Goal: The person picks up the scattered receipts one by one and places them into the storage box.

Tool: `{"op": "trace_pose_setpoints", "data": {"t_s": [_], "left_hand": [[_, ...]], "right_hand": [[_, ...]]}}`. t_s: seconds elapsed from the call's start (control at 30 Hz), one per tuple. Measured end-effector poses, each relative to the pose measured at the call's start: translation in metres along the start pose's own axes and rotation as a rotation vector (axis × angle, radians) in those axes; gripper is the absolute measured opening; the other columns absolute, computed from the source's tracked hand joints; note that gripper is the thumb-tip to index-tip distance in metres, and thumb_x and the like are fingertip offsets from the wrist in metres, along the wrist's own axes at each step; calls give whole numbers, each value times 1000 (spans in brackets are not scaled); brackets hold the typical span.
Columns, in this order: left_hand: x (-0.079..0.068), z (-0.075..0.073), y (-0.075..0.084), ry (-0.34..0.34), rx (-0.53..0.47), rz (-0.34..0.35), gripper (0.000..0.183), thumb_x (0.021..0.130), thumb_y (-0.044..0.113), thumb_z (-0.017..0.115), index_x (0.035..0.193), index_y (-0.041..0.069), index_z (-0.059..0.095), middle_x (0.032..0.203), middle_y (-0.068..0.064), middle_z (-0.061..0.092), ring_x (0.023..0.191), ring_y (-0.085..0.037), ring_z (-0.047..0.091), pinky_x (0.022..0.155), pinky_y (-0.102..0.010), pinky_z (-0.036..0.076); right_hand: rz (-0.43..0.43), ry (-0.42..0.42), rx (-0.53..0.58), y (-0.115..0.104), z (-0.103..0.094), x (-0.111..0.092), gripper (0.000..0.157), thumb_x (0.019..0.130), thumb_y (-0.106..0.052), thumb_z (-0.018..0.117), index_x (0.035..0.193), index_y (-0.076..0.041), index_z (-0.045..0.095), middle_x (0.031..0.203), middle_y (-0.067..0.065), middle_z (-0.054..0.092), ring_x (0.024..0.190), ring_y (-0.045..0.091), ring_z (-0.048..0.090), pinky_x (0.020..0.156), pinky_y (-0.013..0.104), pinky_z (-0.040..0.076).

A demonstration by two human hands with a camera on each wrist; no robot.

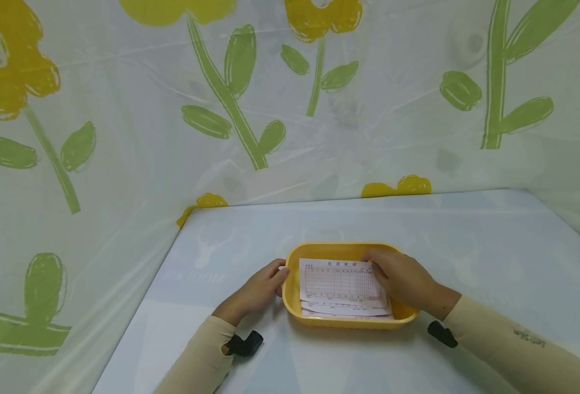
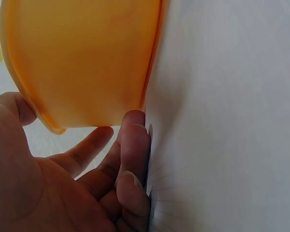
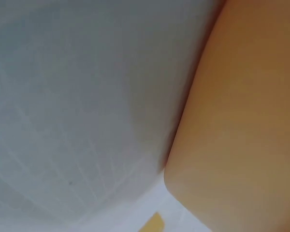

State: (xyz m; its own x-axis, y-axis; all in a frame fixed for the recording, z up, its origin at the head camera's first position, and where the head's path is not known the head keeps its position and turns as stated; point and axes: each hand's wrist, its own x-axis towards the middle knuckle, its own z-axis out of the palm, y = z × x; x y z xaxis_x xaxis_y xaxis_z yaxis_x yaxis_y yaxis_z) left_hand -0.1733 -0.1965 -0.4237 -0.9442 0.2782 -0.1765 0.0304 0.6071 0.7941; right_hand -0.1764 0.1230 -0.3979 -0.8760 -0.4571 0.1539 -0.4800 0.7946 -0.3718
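Observation:
A yellow plastic basin with rounded corners stands on the table in the head view. Several printed receipt slips lie stacked in it, their lower edges fanned out toward the near wall. My left hand holds the basin's left end. In the left wrist view its thumb is on the rim, and its fingers are curled low by the outer wall. Reaching over the right wall, my right hand pinches the right edge of the upper slip; its fingertips are partly hidden. The right wrist view shows only the basin's outer wall, not the hand.
A pale patterned cloth covers the table around the basin. Behind and to the left hangs a white curtain with yellow flowers and green leaves, meeting the table's back edge. Black straps sit at both wrists.

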Motion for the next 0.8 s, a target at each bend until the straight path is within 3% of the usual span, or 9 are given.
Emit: {"op": "trace_pose_setpoints", "data": {"t_s": [0.3, 0.8], "left_hand": [[2, 1, -1, -5, -7, 13, 37, 106, 42, 40, 134, 22, 54, 92, 0, 65, 78, -14, 60, 80, -33, 44], [2, 2, -3, -2, -14, 0, 36, 106, 42, 41, 133, 23, 54, 87, -1, 63, 78, -15, 58, 79, -34, 44]], "right_hand": [[-29, 8, -121, 2, 6, -1, 26, 91, -7, 70, 116, -9, 65, 101, 2, 72, 76, 9, 57, 75, 33, 58], [-22, -89, -264, -5, 5, 1, 38, 85, -15, 80, 119, -10, 64, 90, 3, 70, 69, 11, 55, 82, 37, 59]]}}
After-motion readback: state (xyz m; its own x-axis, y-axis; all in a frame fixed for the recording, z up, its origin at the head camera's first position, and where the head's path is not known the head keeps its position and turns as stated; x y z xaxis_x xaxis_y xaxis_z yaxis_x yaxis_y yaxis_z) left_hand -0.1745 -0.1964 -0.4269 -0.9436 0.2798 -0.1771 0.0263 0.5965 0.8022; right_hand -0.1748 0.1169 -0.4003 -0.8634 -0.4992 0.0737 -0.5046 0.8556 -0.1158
